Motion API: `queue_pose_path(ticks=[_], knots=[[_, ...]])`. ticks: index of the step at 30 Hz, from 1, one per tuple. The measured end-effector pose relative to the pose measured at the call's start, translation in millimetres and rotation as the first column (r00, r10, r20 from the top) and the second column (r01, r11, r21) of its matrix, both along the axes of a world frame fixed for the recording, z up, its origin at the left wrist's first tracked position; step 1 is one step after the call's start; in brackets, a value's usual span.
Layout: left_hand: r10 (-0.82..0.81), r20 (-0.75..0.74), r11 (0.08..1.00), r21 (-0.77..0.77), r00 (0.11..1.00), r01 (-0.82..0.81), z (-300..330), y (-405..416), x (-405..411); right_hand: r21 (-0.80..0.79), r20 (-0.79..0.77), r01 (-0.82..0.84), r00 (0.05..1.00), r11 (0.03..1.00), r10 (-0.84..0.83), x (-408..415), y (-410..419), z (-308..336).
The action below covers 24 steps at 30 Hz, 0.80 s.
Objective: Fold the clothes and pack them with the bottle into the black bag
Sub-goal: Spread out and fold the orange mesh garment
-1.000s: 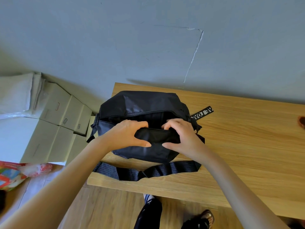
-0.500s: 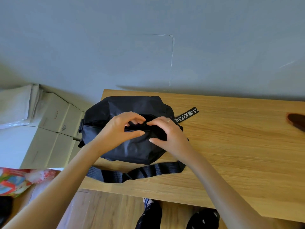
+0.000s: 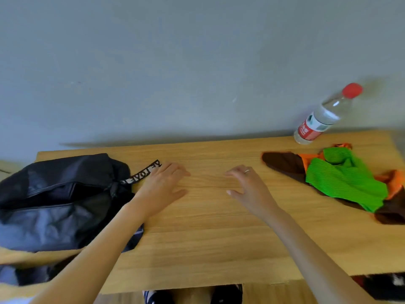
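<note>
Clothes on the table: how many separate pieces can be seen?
3 by colour, heaped together at the right end: a green piece on top, an orange one under it, a brown one lowest. More may be hidden beneath.

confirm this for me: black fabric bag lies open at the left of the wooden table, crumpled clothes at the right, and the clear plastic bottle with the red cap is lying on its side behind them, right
Not quite. The head view shows the clear plastic bottle with the red cap standing upright behind the crumpled clothes, not lying down. The rest holds: the black fabric bag lies open at the left of the wooden table.
</note>
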State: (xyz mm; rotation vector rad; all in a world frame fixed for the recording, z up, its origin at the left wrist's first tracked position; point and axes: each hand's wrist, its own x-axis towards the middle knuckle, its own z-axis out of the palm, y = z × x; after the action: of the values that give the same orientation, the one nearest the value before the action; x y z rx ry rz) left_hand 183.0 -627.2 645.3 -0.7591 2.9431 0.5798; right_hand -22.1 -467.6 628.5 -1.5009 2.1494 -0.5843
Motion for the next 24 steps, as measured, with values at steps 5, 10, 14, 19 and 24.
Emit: queue_pose_path(ticks=[5, 10, 14, 19, 24], knots=[[-0.132, 0.093, 0.991, -0.026, 0.987, 0.135, -17.9, 46.0, -96.5, 0.043, -0.170, 0.106, 0.981, 0.993, -0.098, -84.9, 67.1, -7.9], [-0.228, 0.146, 0.969, -0.065, 0.963, 0.240, -35.0, 86.9, -180.9, 0.109, -0.303, 0.251, 0.930, 0.962, -0.208, -156.9, 127.3, -19.6], [-0.321, 0.199, 0.925, -0.145, 0.926, 0.351, -46.9, 109.4, -234.5, 0.159, -0.398, 0.271, 0.898, 0.949, -0.189, -196.4, 159.0, -29.6], [-0.336, 0.216, 0.916, -0.151, 0.917, 0.372, -56.4, 123.4, -252.9, 0.128, -0.395, 0.332, 0.882, 0.935, -0.259, -225.5, 180.1, -32.1], [-0.326, 0.187, 0.882, -0.292, 0.927, 0.370, -58.5, 126.9, -224.7, 0.102, -0.419, 0.350, 0.864, 0.931, -0.279, -243.0, 185.6, -33.8]])
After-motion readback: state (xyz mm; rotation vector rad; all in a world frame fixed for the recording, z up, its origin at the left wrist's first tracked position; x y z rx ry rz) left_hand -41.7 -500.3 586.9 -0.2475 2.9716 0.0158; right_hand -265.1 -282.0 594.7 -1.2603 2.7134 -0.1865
